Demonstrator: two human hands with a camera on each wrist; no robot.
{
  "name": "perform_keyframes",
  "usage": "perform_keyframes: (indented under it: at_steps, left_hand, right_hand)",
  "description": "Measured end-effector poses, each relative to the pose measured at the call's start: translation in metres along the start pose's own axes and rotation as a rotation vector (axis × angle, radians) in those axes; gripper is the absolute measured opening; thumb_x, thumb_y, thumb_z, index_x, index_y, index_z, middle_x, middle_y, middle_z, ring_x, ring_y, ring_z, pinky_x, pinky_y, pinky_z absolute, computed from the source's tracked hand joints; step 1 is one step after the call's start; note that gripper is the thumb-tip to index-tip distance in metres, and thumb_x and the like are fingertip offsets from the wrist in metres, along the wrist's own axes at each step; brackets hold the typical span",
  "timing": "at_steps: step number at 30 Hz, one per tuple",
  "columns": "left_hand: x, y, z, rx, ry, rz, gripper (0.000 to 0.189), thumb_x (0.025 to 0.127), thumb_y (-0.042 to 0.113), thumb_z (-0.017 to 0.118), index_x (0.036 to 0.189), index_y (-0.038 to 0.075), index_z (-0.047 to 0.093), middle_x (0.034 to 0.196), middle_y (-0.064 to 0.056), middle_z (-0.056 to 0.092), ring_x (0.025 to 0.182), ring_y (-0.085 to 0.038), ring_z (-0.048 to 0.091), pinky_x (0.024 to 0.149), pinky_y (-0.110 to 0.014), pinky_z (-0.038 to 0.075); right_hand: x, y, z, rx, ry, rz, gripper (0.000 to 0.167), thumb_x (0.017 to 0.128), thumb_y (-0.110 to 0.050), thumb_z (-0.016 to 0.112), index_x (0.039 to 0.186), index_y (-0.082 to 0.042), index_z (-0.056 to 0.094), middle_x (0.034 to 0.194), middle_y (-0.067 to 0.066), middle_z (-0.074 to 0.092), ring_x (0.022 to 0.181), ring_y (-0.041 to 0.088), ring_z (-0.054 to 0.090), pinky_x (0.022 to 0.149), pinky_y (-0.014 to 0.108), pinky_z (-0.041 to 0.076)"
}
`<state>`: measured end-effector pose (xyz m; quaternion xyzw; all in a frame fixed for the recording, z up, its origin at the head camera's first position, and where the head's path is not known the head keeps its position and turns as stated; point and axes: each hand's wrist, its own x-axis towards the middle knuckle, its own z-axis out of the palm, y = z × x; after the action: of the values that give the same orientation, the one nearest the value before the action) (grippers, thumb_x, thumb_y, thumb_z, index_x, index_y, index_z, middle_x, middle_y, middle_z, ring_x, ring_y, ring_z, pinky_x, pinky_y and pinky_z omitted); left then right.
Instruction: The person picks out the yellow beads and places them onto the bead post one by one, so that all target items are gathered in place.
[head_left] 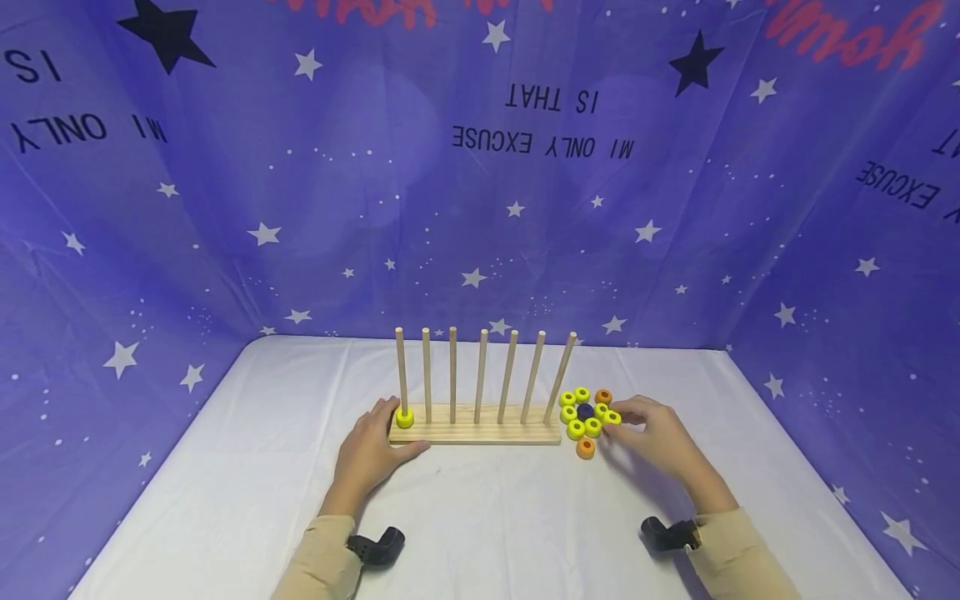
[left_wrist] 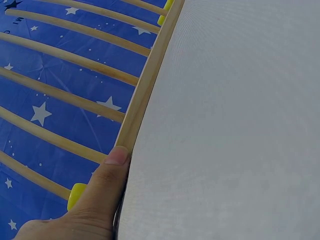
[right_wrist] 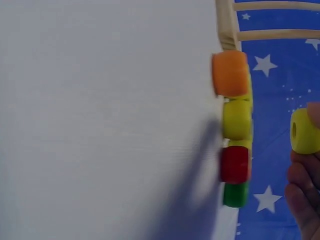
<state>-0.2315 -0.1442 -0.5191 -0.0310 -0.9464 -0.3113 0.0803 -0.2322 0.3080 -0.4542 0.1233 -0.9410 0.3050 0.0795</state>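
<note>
A wooden peg rack [head_left: 487,433] with a row of upright dowels stands on the white table. My left hand [head_left: 367,447] grips the left end of its base, the thumb [left_wrist: 107,182] lying along the front edge. One yellow bead [head_left: 405,419] sits low on the leftmost dowel. To the right of the rack, my right hand [head_left: 660,437] pinches a yellow bead [right_wrist: 304,131], held off the table. Beside it lies a cluster of yellow beads [head_left: 575,429], with a dark blue bead [head_left: 585,412] among them and orange beads [head_left: 586,448] at its edges.
The right wrist view also shows a red bead [right_wrist: 235,165] and a green bead [right_wrist: 235,195] near the right hand; that hand hides them in the head view. A purple star-printed cloth [head_left: 472,208] hangs behind and at both sides of the white tabletop [head_left: 480,517].
</note>
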Motion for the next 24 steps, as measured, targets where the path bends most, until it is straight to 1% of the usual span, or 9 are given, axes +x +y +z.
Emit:
perform_keyframes:
  at_steps: [6, 9, 11, 13, 16, 18, 24]
  left_hand:
    - [0.0, 0.001, 0.0, 0.004, -0.008, -0.01, 0.103, 0.071, 0.065, 0.079, 0.149, 0.009, 0.043, 0.154, -0.016, 0.045, 0.145, -0.039, 0.038, 0.114, -0.061, 0.037]
    - [0.0, 0.002, -0.001, 0.004, -0.005, -0.01, 0.103, 0.071, 0.065, 0.079, 0.149, 0.008, 0.043, 0.154, -0.016, 0.045, 0.144, -0.039, 0.038, 0.113, -0.061, 0.037]
    - [-0.001, 0.002, -0.001, 0.003, -0.001, -0.006, 0.102, 0.071, 0.065, 0.079, 0.148, 0.008, 0.043, 0.153, -0.016, 0.046, 0.144, -0.039, 0.039, 0.113, -0.061, 0.037]
    - [-0.001, 0.002, -0.001, 0.004, 0.0, -0.006, 0.102, 0.071, 0.065, 0.079, 0.148, 0.008, 0.043, 0.153, -0.016, 0.046, 0.144, -0.039, 0.039, 0.113, -0.061, 0.037]
    - [-0.001, 0.003, -0.001, 0.005, -0.004, -0.009, 0.102, 0.071, 0.064, 0.079, 0.149, 0.008, 0.043, 0.153, -0.017, 0.045, 0.144, -0.039, 0.039, 0.113, -0.061, 0.037]
    - [-0.001, 0.003, -0.001, 0.005, -0.009, -0.015, 0.102, 0.071, 0.064, 0.079, 0.149, 0.008, 0.042, 0.154, -0.017, 0.045, 0.144, -0.039, 0.038, 0.114, -0.06, 0.037]
    - [-0.001, 0.002, 0.0, 0.008, -0.008, -0.016, 0.103, 0.072, 0.065, 0.078, 0.149, 0.008, 0.042, 0.154, -0.016, 0.045, 0.144, -0.039, 0.039, 0.114, -0.06, 0.037]
  right_hand:
    - [0.013, -0.01, -0.013, -0.013, 0.03, -0.031, 0.032, 0.086, -0.02, 0.078, 0.115, -0.007, 0.072, 0.108, 0.006, 0.073, 0.099, 0.028, 0.068, 0.089, 0.052, 0.056]
    - [0.019, -0.016, -0.02, -0.018, 0.033, -0.03, 0.035, 0.087, -0.028, 0.078, 0.115, -0.009, 0.072, 0.109, 0.005, 0.073, 0.099, 0.028, 0.068, 0.088, 0.051, 0.057]
    - [0.023, -0.021, -0.025, -0.022, 0.031, -0.042, 0.036, 0.087, -0.03, 0.077, 0.116, -0.009, 0.072, 0.11, 0.006, 0.072, 0.1, 0.029, 0.068, 0.088, 0.051, 0.057]
    - [0.028, -0.026, -0.031, -0.036, 0.023, -0.05, 0.037, 0.088, -0.03, 0.076, 0.118, -0.008, 0.071, 0.113, 0.008, 0.071, 0.101, 0.029, 0.068, 0.089, 0.051, 0.058]
    - [0.036, -0.034, -0.041, -0.048, 0.003, -0.07, 0.037, 0.091, -0.025, 0.074, 0.121, -0.005, 0.068, 0.118, 0.012, 0.069, 0.105, 0.032, 0.066, 0.091, 0.053, 0.057]
    - [0.04, -0.039, -0.047, -0.059, -0.007, -0.067, 0.038, 0.092, -0.026, 0.072, 0.123, -0.005, 0.067, 0.119, 0.013, 0.068, 0.107, 0.033, 0.065, 0.093, 0.054, 0.055]
    - [0.052, -0.051, -0.061, -0.062, 0.022, -0.092, 0.039, 0.094, -0.026, 0.069, 0.127, -0.005, 0.065, 0.118, 0.013, 0.068, 0.108, 0.034, 0.065, 0.092, 0.055, 0.055]
